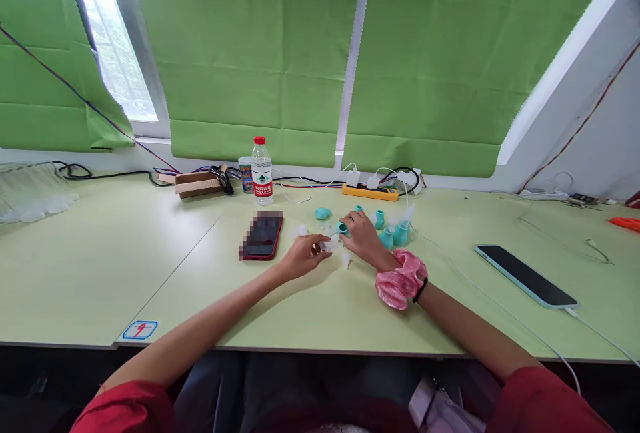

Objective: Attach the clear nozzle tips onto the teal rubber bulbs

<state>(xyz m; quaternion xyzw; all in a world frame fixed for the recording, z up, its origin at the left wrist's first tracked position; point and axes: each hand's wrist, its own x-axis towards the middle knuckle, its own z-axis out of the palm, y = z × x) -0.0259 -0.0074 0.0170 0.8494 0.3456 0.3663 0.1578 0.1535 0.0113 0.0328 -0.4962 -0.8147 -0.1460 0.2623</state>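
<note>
Two pale green panels form the bench (310, 316), their seam slanting from the lower left toward the middle of the frame. At far left, crumpled clear plastic (33, 190) lies below a green blind (40, 100), and a bright strip of window (115, 40) shows in the upper left. A sticker (141, 330) with a red numeral sits by the front edge, lower left. Left of centre, toward the back, come an open cardboard box (197, 184), a patterned can (246, 174) and a red-capped water bottle (263, 176); nearer lies a red-edged phone (270, 236). At the centre, the left hand (306, 254) pinches a translucent white piece (328, 245) between thumb and fingers. Just right of it, the right hand (361, 236) grips a teal vase-shaped piece (343, 228), its dark opening showing. A pink scrunchie (401, 280) circles that wrist. Behind, a yellow power strip (370, 191) carries white plugs, and more teal pieces (387, 238) stand near the right hand. Farther right, a pale-edged phone (525, 276) lies with a white cable attached; white wall (600, 126) fills the upper right.
</note>
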